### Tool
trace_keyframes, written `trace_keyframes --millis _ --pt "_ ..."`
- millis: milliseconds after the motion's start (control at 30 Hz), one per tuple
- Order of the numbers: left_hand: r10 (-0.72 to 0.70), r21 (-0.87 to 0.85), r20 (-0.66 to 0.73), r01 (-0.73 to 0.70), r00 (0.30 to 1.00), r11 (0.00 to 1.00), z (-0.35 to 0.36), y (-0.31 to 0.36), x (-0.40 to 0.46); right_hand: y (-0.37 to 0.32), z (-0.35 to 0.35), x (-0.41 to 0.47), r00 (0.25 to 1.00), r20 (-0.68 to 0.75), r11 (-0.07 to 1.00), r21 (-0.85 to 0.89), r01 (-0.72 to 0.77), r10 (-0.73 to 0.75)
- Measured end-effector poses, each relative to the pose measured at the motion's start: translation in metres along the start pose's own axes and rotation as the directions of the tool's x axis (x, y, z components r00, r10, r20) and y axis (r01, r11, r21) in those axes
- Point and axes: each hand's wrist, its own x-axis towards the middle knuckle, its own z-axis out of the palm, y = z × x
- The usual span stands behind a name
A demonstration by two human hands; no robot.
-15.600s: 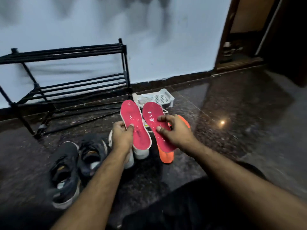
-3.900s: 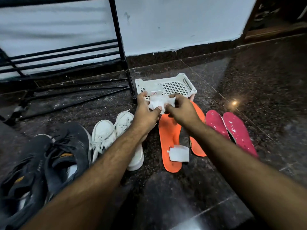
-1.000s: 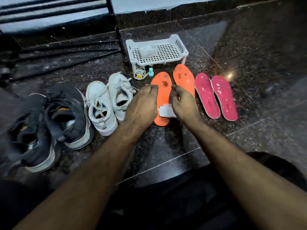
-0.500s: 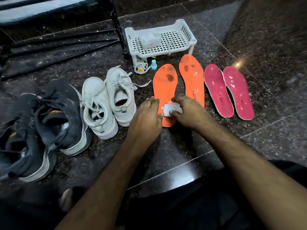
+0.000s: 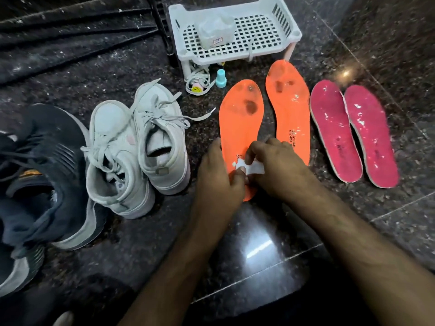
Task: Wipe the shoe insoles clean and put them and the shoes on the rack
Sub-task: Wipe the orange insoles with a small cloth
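Both hands are down at the heel end of the near orange insole [image 5: 240, 128], which lies flat on the dark stone floor [image 5: 376, 220]. The left hand [image 5: 217, 175] and right hand [image 5: 280, 170] are pinching the same small white wipe [image 5: 250, 167] between them, fingers curled around it, right on top of that insole. Second orange insole [image 5: 288, 109] lies just beside it on the right, the right hand's knuckles overlapping its heel end. Both have dark smudges up near the toes.

Further right, the two pink insoles [image 5: 353, 132] lie side by side, touching along their edges, flecked with white bits, apart from either hand.

Left of the hands, the white sneakers [image 5: 134, 147] sit together with laces loose, and the dark sneakers [image 5: 40, 184] are piled at the far left edge.

Up top there's a white plastic basket [image 5: 235, 34] on legs with a wipe packet [image 5: 215, 31] in it, a little blue-capped bottle [image 5: 220, 78] under its front edge, and the foot of the black shoe rack [image 5: 162, 31] just left of it.
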Motion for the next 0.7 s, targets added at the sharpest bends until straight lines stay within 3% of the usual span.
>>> trace_keyframes --millis 100,200,300,400,467,533,600,633,700 --pt "-0.208 -0.165 -0.064 0.195 0.976 0.967 -0.005 0.005 0.002 -0.004 -0.004 -0.006 0.994 0.104 0.999 0.035 0.024 -0.028" --pt "-0.312 -0.132 -0.046 0.304 0.949 0.944 -0.014 0.003 0.002 -0.009 -0.005 -0.016 0.968 0.25 0.999 0.03 0.013 -0.02" --pt "-0.313 -0.066 0.02 0.314 0.95 0.947 -0.018 -0.001 -0.001 -0.013 -0.003 -0.027 0.943 0.332 1.0 0.004 -0.028 0.025" --pt "-0.274 -0.023 0.088 0.277 0.958 0.961 -0.022 -0.004 -0.002 -0.013 -0.012 -0.032 0.918 0.397 0.997 -0.076 0.023 0.009" --pt "-0.276 0.019 0.143 0.276 0.95 0.961 -0.025 -0.006 -0.002 -0.008 -0.027 -0.032 0.946 0.325 0.997 -0.071 0.02 0.005" --pt "-0.308 0.018 0.186 0.31 0.933 0.95 -0.026 -0.005 -0.001 0.002 -0.041 -0.03 0.993 0.097 0.994 0.069 -0.079 0.072" --pt "-0.356 -0.049 0.219 0.375 0.908 0.926 -0.027 -0.002 -0.001 0.008 -0.046 -0.027 0.976 -0.152 0.975 0.18 -0.13 0.159" --pt "-0.374 -0.087 0.239 0.404 0.896 0.911 -0.027 0.0 -0.001 0.008 -0.043 -0.025 0.967 -0.18 0.972 0.183 -0.147 0.18" --pt "-0.383 -0.167 0.276 0.437 0.881 0.884 -0.026 0.005 -0.002 0.003 -0.028 -0.022 0.986 -0.08 0.983 0.127 -0.133 0.144"
